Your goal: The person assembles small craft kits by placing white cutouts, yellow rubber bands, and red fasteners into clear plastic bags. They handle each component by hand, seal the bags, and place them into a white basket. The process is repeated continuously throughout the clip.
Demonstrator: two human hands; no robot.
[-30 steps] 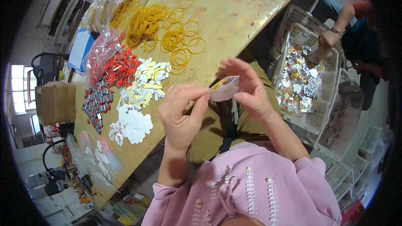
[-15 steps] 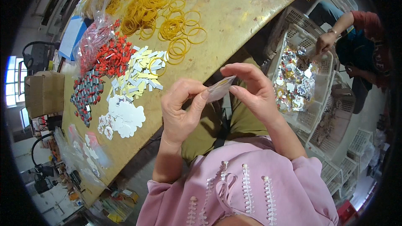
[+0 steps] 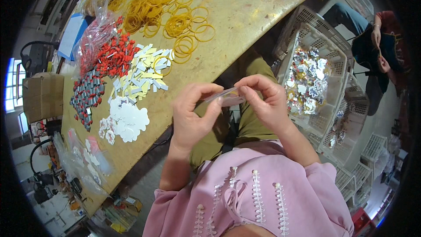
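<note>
Between my two hands, above my lap, is a small clear plastic bag [image 3: 233, 101] with something pale and a bit of yellow in it. My left hand [image 3: 191, 113] pinches its left end between thumb and fingers. At the upper right end, the thumb and fingertips of my right hand [image 3: 263, 101] close on the bag's edge. Left of my hands on the table lie white cloud-shaped cards [image 3: 129, 120], a heap of white and yellow strips [image 3: 142, 72], small red-and-grey pieces [image 3: 90, 90] and yellow rubber bands [image 3: 149, 8].
The yellowish table [image 3: 245, 13] slants across the left and far side. At right stands a plastic basket [image 3: 335, 83] holding many filled little bags [image 3: 307, 79]; more baskets [image 3: 351, 127] stand beside it. Beyond sits a co-worker, hands [image 3: 378, 48] together. A cardboard box [image 3: 41, 98] is at far left.
My right hand's spread fingers have closed onto the bag's edge, and the bag now lies flatter. The co-worker's hand has left the basket and come back to the other hand.
</note>
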